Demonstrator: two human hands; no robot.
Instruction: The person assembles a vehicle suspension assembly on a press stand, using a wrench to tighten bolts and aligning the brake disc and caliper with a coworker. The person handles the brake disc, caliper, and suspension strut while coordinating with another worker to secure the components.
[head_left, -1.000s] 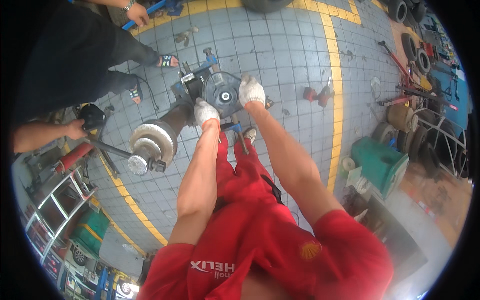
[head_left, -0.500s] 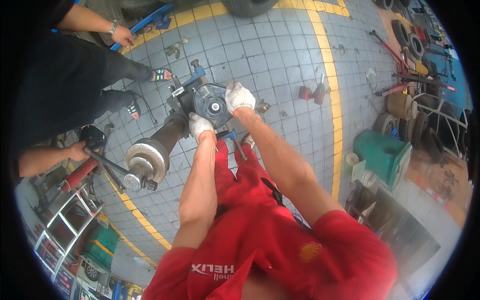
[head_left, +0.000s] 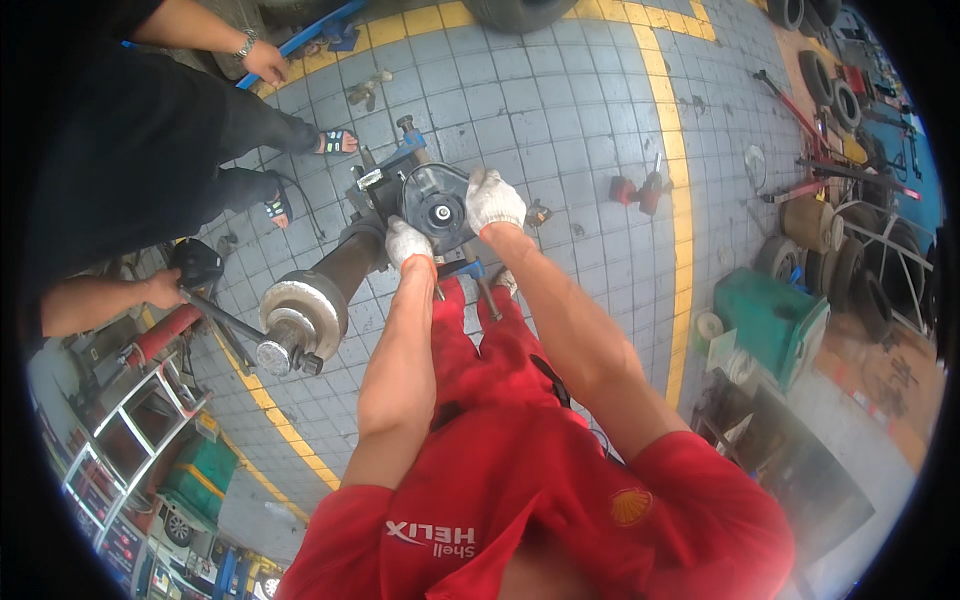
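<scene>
A black, roughly triangular strut mount with a round centre and a bright nut is between my gloved hands. My left hand grips its near left edge, fingers curled. On its right edge, my right hand is closed, the fingertips partly hidden. The mount sits at a spring compressor stand whose thick dark column slants down to the left. Blue clamp arms reach out on the far side and near side of the mount. Whatever lies beneath the mount is mostly covered.
At left, a co-worker's hand holds a lever bar at the column's end. A red and black power tool and gloves lie on the tiled floor. A green bin and tires stand at right.
The whole scene has shifted slightly to the right in view. Both of my hands keep their grip on the mount; the co-worker's hand stays on the lever bar.
</scene>
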